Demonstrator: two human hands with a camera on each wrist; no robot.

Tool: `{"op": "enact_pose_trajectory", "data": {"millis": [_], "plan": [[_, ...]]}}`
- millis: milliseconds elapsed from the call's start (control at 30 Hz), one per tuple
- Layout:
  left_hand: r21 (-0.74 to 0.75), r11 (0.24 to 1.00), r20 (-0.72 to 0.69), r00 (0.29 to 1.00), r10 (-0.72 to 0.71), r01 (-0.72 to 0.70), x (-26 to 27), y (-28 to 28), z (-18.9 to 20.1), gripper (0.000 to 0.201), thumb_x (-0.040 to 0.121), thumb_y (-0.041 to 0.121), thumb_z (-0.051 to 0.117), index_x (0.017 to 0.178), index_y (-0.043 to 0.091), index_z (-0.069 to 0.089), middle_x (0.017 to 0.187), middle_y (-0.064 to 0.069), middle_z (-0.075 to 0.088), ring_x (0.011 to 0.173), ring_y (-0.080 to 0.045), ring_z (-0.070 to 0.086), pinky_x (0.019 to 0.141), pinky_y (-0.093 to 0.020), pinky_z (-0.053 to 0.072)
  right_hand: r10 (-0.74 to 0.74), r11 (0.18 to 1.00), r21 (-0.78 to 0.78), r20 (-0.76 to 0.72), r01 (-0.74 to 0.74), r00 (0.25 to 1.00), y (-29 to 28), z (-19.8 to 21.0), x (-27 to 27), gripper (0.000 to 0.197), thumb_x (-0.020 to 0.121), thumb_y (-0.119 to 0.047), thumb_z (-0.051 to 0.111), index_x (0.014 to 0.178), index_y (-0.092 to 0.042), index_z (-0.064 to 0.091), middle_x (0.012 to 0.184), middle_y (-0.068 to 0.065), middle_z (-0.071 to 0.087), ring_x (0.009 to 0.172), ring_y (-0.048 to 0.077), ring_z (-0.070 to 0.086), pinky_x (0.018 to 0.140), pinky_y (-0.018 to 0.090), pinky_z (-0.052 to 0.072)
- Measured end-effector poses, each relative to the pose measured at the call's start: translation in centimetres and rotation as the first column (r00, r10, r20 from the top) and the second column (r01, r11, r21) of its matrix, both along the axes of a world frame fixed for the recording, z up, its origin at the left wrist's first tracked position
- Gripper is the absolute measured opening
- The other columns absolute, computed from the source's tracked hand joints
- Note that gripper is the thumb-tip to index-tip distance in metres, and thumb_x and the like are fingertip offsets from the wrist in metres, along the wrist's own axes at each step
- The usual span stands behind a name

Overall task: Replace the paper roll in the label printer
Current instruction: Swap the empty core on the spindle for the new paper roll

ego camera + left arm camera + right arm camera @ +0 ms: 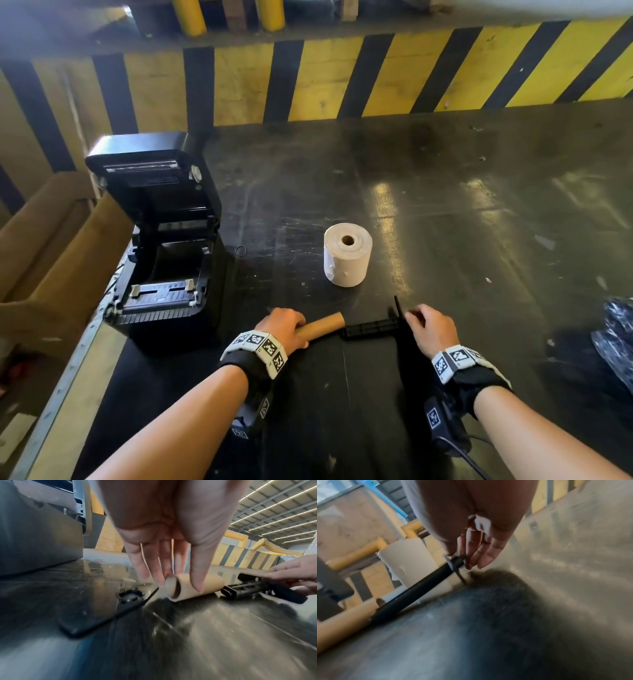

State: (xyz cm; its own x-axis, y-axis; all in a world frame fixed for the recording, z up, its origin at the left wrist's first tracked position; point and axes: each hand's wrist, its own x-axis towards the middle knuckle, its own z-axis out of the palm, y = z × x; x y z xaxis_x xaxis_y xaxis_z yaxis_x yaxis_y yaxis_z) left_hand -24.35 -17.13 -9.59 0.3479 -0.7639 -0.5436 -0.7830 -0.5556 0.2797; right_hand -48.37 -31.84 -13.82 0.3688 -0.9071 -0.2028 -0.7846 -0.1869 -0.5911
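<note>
The black label printer (164, 246) stands open at the left, lid up and roll bay bare. A full white paper roll (347, 253) stands on end mid-table, also seen in the right wrist view (409, 561). My left hand (291, 325) grips the empty cardboard core (193, 586) between thumb and fingers, low over the table. My right hand (416, 317) pinches the flanged end of the black spindle (371, 327). The spindle's other tip sits at the core's mouth; I cannot tell whether it is still inside. A loose black flange plate (106, 616) lies by my left hand.
The dark table (445, 205) ends at a yellow and black striped barrier (342, 75). Cardboard boxes (51, 257) sit left of the printer beyond the metal table edge (68, 377). A small black ring (240, 250) lies by the printer. Dark wrapped plastic (616, 335) lies at the right edge.
</note>
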Motion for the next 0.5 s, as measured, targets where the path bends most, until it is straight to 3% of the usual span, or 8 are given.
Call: {"op": "enact_pose_trajectory", "data": {"millis": [100,233,333,400,500], "plan": [[-0.106,0.989,-0.097,0.991,0.095,-0.105,1.5,-1.5,1.4,0.061,0.079,0.03,0.07,0.133,0.014,0.047,0.128,-0.008,0.058,0.113,-0.021,0.058,0.097,-0.033,0.049,0.082,0.994,-0.07,-0.052,-0.086,0.995,-1.9,1.7,0.9,0.023,0.089,-0.026,0.053,0.097,-0.007,0.065,0.1,0.015,0.07,0.096,0.032,0.062,0.08,0.031,0.044],[-0.259,0.924,-0.257,0.942,0.216,-0.283,3.9,-5.3,3.8,0.073,0.081,0.02,0.069,0.144,0.013,0.032,0.139,-0.009,0.051,0.121,-0.024,0.055,0.101,-0.033,0.045,0.218,0.956,-0.217,0.066,-0.2,0.974,-5.0,6.8,5.3,0.027,0.088,-0.03,0.055,0.105,-0.01,0.062,0.107,0.009,0.065,0.098,0.024,0.06,0.085,0.031,0.045],[-0.288,0.893,-0.383,0.897,0.222,-0.344,4.6,-8.4,4.1,0.067,0.087,0.006,0.059,0.146,0.014,0.027,0.147,-0.011,0.042,0.128,-0.027,0.049,0.107,-0.041,0.041,0.399,0.89,-0.26,0.043,-0.375,0.916,-5.9,9.5,10.0,0.046,0.082,-0.04,0.061,0.119,-0.013,0.054,0.121,0.005,0.057,0.111,0.021,0.054,0.094,0.03,0.042],[-0.278,0.89,-0.445,0.869,0.214,-0.362,4.6,-9.8,3.7,0.064,0.089,0.0,0.052,0.145,0.016,0.028,0.149,-0.01,0.04,0.129,-0.027,0.048,0.107,-0.038,0.041,0.475,0.861,-0.201,-0.009,-0.467,0.88,-5.8,10.0,12.5,0.064,0.076,-0.049,0.065,0.127,-0.016,0.046,0.13,0.005,0.049,0.121,0.023,0.047,0.1,0.031,0.037],[-0.309,0.886,-0.454,0.872,0.183,-0.347,4.1,-10.7,2.8,0.055,0.09,0.001,0.046,0.14,0.022,0.039,0.142,-0.009,0.05,0.127,-0.026,0.05,0.107,-0.039,0.041,0.501,0.841,-0.129,-0.178,-0.525,0.847,-5.3,8.9,14.7,0.081,0.07,-0.056,0.066,0.136,-0.018,0.034,0.147,0.012,0.03,0.138,0.03,0.027,0.113,0.044,0.028]]}}
